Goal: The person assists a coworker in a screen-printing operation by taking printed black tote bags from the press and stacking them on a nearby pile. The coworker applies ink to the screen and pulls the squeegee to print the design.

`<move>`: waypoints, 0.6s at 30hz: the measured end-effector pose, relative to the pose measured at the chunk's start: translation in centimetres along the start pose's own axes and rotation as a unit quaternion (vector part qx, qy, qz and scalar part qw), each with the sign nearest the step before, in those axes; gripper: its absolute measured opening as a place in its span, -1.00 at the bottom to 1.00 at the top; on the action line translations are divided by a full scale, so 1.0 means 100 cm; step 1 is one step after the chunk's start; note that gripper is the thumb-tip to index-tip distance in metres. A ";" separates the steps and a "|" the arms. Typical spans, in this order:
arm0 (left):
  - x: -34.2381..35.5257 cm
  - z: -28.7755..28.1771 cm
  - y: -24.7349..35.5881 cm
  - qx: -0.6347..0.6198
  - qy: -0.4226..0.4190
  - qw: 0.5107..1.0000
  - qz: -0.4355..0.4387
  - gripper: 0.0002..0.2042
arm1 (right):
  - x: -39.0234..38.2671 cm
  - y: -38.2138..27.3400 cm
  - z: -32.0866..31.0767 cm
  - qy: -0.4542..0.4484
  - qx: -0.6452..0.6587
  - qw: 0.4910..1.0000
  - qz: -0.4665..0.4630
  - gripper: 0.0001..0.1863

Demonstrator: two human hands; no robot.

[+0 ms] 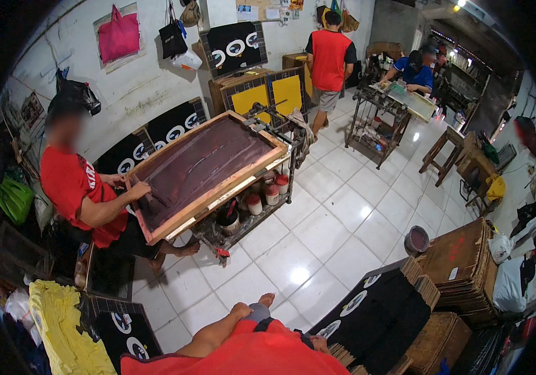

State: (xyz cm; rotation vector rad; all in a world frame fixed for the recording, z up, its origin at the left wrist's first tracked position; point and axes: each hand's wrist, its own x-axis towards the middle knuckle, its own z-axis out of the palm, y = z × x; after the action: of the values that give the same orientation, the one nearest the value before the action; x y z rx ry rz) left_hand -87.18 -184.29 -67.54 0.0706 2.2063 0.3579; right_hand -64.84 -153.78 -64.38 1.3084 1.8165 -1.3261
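My left hand (241, 310) rests at my knee, against the grey shorts (257, 312). Its fingers look curled in, with nothing seen in them. Low on the right, my right hand (319, 344) shows only in part beside my red shirt (243, 350); its fingers are too hidden to read. Nearest to that hand is a row of stacked boards covered with black fabric (380, 319), which bears white oval prints. On my left, another black printed piece (127, 328) lies on a board beside a heap of yellow cloth (68, 328).
At the left, a person in red (86, 187) grips the wooden frame of a printing screen (199, 165) on a metal stand. Pots (253, 203) stand below. Behind, a person in a red vest (330, 59) faces away. A bucket (416, 240) and board stacks (459, 265) are at right.
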 end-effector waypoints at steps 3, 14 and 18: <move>-0.001 -0.002 0.000 -0.028 -0.010 1.000 -0.001 -0.56 | 0.000 0.002 -0.002 -0.009 0.000 0.999 -0.053 -0.74; -0.001 -0.003 -0.001 -0.047 -0.005 0.998 -0.029 -0.54 | 0.032 0.018 0.007 -0.006 -0.013 0.998 -0.059 -0.75; -0.001 -0.004 0.001 -0.042 -0.018 0.999 -0.020 -0.54 | 0.034 0.021 0.006 -0.055 0.096 0.990 -0.083 -0.78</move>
State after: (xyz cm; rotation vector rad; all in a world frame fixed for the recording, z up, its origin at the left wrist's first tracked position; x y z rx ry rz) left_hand -87.44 -184.36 -67.17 -0.0134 2.1519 0.4228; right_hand -64.28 -152.87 -68.28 1.1727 1.7898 -1.6642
